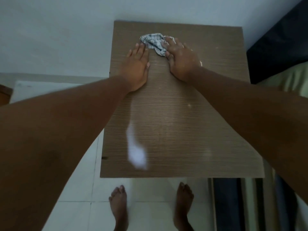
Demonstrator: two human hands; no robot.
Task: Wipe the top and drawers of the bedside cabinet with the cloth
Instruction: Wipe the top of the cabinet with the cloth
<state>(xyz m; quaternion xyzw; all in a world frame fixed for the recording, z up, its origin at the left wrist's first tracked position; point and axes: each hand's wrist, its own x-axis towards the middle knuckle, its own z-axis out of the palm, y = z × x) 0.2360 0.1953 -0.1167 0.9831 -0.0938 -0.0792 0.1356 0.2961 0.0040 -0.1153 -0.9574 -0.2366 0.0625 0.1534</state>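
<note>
Head view. No brand, label or legible writing shows on any surface.

The flat brown wood-grain top of the bedside cabinet [175,130] fills the centre of the frame, seen from above, with a pale wall behind it and white floor tiles [80,189] in front. A bright patch of reflected light lies on the near left part of the top. The drawers are not visible from this angle.

Both bare forearms reach forward over the top. The left hand [137,67] lies palm down, fingers extended and held close together, flat against the wood. Its fingertips touch the near left edge of the small crumpled white cloth with dark check lines [153,41].

The right hand [180,58] is also palm down, fingers loosely curved, with fingertips and thumb resting on the right side of the cloth; whether it grips the fabric or merely presses it cannot be told.

The cloth sits toward the far edge of the top, left of centre, between the two sets of fingertips.

Two bare feet [118,207] stand on the tiles below the near edge. Dark bedding [280,47] lies at far right.
</note>
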